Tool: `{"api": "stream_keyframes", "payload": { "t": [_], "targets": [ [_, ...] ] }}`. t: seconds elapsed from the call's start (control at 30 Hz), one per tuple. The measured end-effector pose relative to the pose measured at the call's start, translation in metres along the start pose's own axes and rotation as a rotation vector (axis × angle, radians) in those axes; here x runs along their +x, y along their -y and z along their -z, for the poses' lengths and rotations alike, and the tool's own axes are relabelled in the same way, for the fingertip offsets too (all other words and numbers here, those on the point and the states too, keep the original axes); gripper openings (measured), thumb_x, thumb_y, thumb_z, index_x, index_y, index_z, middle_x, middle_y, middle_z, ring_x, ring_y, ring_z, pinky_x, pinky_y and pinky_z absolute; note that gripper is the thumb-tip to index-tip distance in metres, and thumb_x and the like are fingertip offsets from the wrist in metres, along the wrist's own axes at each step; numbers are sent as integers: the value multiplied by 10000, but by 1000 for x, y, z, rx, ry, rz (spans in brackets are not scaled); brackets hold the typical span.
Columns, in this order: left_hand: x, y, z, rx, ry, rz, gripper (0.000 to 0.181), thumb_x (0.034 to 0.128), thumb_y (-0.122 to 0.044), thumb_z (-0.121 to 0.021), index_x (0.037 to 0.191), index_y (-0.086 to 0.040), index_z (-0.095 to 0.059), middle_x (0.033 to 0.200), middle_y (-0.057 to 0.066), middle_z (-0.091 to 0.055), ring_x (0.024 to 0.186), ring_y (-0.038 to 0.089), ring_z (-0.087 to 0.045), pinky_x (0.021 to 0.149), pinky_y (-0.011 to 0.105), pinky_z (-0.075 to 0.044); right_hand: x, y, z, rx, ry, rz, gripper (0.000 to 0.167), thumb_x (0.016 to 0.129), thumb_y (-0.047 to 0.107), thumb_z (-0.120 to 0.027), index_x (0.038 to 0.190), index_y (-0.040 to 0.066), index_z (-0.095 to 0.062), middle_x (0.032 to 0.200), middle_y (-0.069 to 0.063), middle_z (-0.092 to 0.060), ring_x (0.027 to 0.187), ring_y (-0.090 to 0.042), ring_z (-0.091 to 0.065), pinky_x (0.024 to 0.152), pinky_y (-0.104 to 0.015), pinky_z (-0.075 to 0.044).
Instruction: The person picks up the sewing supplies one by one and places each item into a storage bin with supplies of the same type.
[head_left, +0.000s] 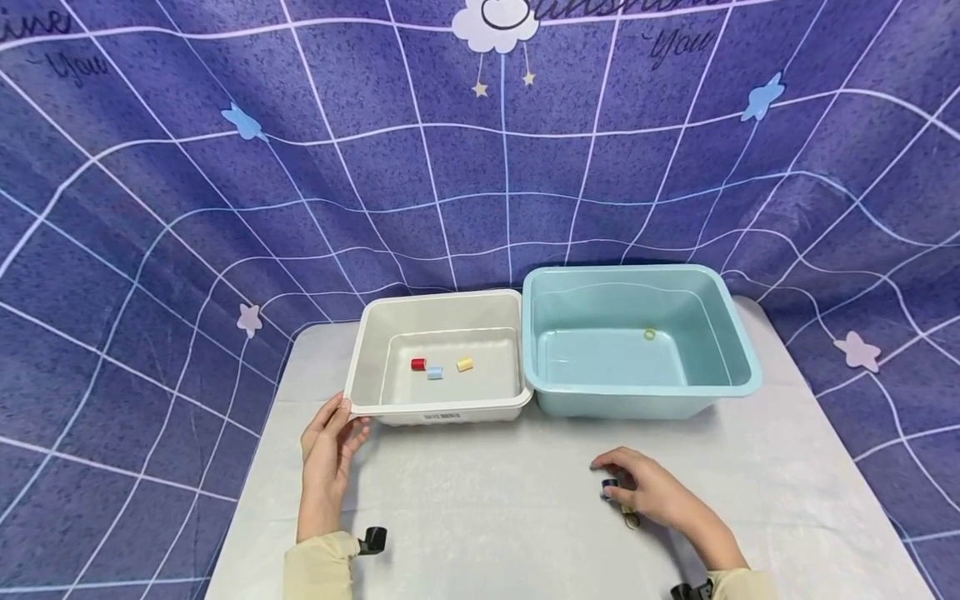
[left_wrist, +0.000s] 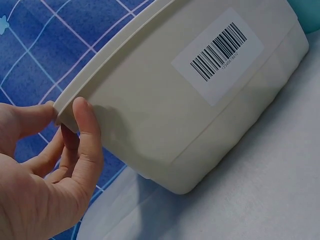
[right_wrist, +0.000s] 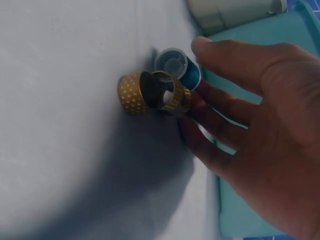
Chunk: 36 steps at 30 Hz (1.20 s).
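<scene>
My left hand (head_left: 327,450) grips the front left corner of a pale grey plastic bin (head_left: 442,408), its fingers on the rim (left_wrist: 75,95). Inside that bin lie a red thread spool (head_left: 418,364), a light blue one (head_left: 435,373) and a yellow one (head_left: 465,364). Over the table my right hand (head_left: 652,490) curves loosely around a dark blue thread spool (right_wrist: 191,75), its thumb and fingers spread apart. Beside this spool are gold dotted ring-like bands (right_wrist: 132,94), seemingly touching each other. Whether any fingertip presses the spool is hard to tell.
A larger light blue bin (head_left: 637,390) stands against the grey bin's right side. It holds one small yellowish ring (head_left: 649,334). Both bins stand at the back of a white-covered table (head_left: 480,500), before a purple gridded cloth (head_left: 465,167).
</scene>
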<state>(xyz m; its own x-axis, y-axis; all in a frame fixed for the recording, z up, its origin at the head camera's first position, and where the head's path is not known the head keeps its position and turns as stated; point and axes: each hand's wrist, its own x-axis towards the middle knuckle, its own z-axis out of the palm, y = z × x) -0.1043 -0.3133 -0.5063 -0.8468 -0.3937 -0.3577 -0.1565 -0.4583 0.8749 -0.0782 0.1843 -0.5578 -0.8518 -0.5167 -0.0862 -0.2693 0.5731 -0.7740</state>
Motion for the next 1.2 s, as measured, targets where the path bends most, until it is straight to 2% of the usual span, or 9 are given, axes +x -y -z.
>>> {"api": "stream_keyframes", "payload": {
  "t": [0.17, 0.37, 0.63, 0.9, 1.2],
  "targets": [
    [1, -1, -2, 6, 4, -8, 277, 1045, -166, -648, 1315, -109, -615, 1009, 10, -706, 767, 114, -692, 625, 192, -626, 2, -1, 0, -34, -23, 18, 284, 945, 142, -775, 1220, 125, -707, 1163, -27, -697, 890, -79, -564, 730, -273, -502],
    [3, -2, -3, 5, 11, -15, 242, 1049, -160, -642, 1287, -124, -623, 1002, 0, -694, 766, 115, -695, 628, 190, -629, 5, -3, -3, -94, -66, 50, 227, 919, 101, -785, 1140, 119, -736, 1124, -28, -715, 911, -110, -609, 760, -293, -540],
    [5, -5, -3, 6, 23, -14, 245, 1042, -160, -652, 1282, -118, -619, 978, -9, -696, 789, 130, -696, 640, 192, -632, 6, 0, -3, -66, -29, 29, 236, 931, 149, -788, 1160, 136, -733, 1134, -19, -708, 877, -92, -583, 734, -284, -522],
    [4, -6, -3, 19, 16, 3, 307, 1037, -181, -662, 1328, -101, -601, 981, -17, -692, 785, 120, -695, 651, 192, -634, 2, 1, -4, -90, -6, 54, 287, 907, 173, -820, 1178, 159, -727, 1176, -23, -704, 971, -143, -610, 793, -295, -538],
    [0, -2, -1, 21, 21, 15, 352, 1035, -195, -666, 1359, -84, -582, 980, -22, -688, 786, 109, -694, 659, 195, -636, -2, 0, -8, -106, -44, 23, 229, 933, 189, -794, 1154, 179, -734, 1118, 25, -720, 919, -110, -601, 770, -286, -528]
  ]
}}
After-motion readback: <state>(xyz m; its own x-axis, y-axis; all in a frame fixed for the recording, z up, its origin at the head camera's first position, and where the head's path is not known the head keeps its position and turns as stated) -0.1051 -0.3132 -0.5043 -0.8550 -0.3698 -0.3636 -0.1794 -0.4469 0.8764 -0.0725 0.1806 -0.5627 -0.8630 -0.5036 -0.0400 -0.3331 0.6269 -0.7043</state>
